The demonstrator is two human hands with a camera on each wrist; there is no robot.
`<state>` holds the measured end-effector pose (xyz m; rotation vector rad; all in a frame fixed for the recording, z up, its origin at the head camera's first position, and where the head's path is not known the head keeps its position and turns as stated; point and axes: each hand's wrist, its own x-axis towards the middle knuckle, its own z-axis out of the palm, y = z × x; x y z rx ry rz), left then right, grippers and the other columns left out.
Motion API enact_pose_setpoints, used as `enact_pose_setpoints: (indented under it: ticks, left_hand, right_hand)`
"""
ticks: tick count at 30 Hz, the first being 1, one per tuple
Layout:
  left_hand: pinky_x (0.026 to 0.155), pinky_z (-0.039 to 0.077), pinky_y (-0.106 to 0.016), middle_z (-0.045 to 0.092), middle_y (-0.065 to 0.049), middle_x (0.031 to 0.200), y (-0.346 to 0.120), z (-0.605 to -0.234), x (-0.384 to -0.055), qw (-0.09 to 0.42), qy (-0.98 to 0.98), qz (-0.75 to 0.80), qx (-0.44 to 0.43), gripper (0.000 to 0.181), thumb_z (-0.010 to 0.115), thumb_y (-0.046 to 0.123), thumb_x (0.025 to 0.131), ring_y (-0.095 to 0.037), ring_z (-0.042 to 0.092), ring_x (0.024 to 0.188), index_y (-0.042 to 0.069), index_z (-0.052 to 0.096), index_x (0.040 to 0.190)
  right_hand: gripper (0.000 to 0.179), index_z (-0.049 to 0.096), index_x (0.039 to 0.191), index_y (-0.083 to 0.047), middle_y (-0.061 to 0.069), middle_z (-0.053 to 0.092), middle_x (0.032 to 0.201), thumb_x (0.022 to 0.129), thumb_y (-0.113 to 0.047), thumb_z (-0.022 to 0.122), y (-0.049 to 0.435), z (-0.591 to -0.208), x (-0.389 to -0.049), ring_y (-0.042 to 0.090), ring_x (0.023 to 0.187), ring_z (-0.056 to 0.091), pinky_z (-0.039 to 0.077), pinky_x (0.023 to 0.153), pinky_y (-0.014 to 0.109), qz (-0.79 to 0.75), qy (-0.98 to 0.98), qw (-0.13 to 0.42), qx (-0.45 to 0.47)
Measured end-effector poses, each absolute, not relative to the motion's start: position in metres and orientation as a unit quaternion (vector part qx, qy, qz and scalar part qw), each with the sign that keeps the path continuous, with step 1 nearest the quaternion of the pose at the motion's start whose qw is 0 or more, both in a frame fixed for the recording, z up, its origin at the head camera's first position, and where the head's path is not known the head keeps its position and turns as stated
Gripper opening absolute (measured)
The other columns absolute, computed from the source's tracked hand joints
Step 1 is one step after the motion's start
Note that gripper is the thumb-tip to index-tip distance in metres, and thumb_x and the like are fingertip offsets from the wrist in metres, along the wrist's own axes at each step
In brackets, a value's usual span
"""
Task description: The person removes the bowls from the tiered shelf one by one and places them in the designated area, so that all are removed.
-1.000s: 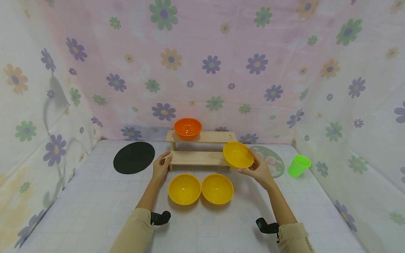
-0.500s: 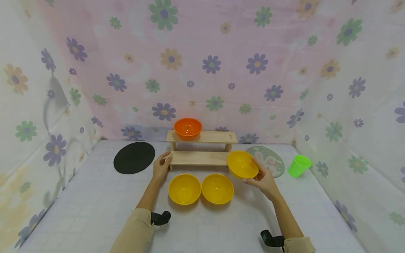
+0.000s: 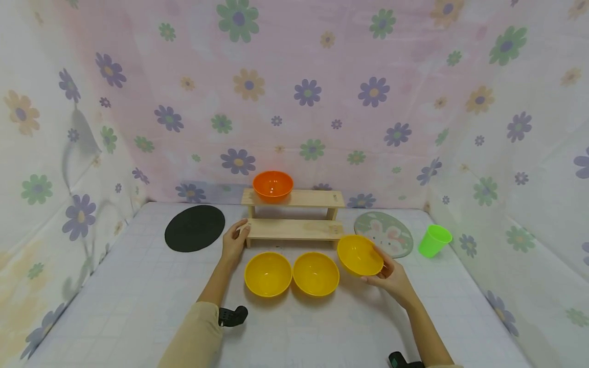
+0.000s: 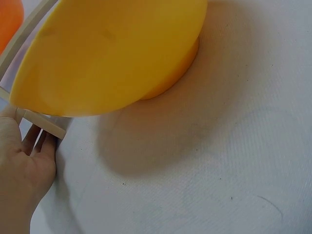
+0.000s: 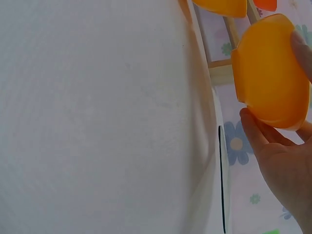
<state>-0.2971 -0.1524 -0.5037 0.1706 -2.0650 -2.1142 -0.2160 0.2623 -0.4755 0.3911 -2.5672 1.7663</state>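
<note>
My right hand (image 3: pixel 391 281) grips a yellow bowl (image 3: pixel 360 255) at its right side, held off the table with its opening tipped up. In the right wrist view the thumb lies on the bowl's rim and the fingers (image 5: pixel 251 129) reach under its base. My left hand (image 3: pixel 234 242) holds the left end of the lower step of a two-tier wooden shelf (image 3: pixel 294 230). Two more yellow bowls, a left one (image 3: pixel 268 274) and a right one (image 3: pixel 316 274), stand side by side in front of the shelf. An orange bowl (image 3: pixel 273 186) sits on the top tier, left of centre.
A black round mat (image 3: pixel 195 228) lies left of the shelf. On the right, a green oval mat with a rabbit print (image 3: pixel 384 234) lies behind the held bowl. Beyond it stands a bright green cup (image 3: pixel 434 241). Flowered cloth walls (image 3: pixel 294 102) enclose the table (image 3: pixel 138 296) at the back and sides.
My right hand has brought the yellow bowl from over the right end of the lower step, down toward me and to the right. My left hand stays on the shelf.
</note>
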Motion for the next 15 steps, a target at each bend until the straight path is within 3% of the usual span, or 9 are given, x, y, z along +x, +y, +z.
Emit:
enact_pose_setpoints:
  ticks: [9,15]
  left_hand:
    - [0.103,0.035,-0.048,0.042,-0.023,0.141,-0.150,-0.481,-0.283,0.080,-0.683,-0.725,0.047,0.039,0.054,0.010,0.095,-0.037,0.043,0.126,-0.003,0.049,0.132]
    - [0.102,0.038,-0.043,0.045,-0.019,0.140,-0.153,-0.497,-0.292,0.091,-0.691,-0.715,0.050,0.039,0.055,0.016,0.096,-0.032,0.045,0.125,0.001,0.052,0.132]
  right_hand:
    - [0.089,0.022,0.147,0.003,0.026,0.026,0.149,0.077,-0.007,0.076,0.266,-0.481,-0.205,0.044,0.129,0.035,0.039,0.091,0.013,0.573,-0.811,-0.029,0.110]
    - [0.087,0.024,0.146,0.003,0.026,0.027,0.149,0.077,-0.007,0.076,0.267,-0.484,-0.202,0.044,0.129,0.036,0.039,0.091,0.014,0.567,-0.816,-0.037,0.107]
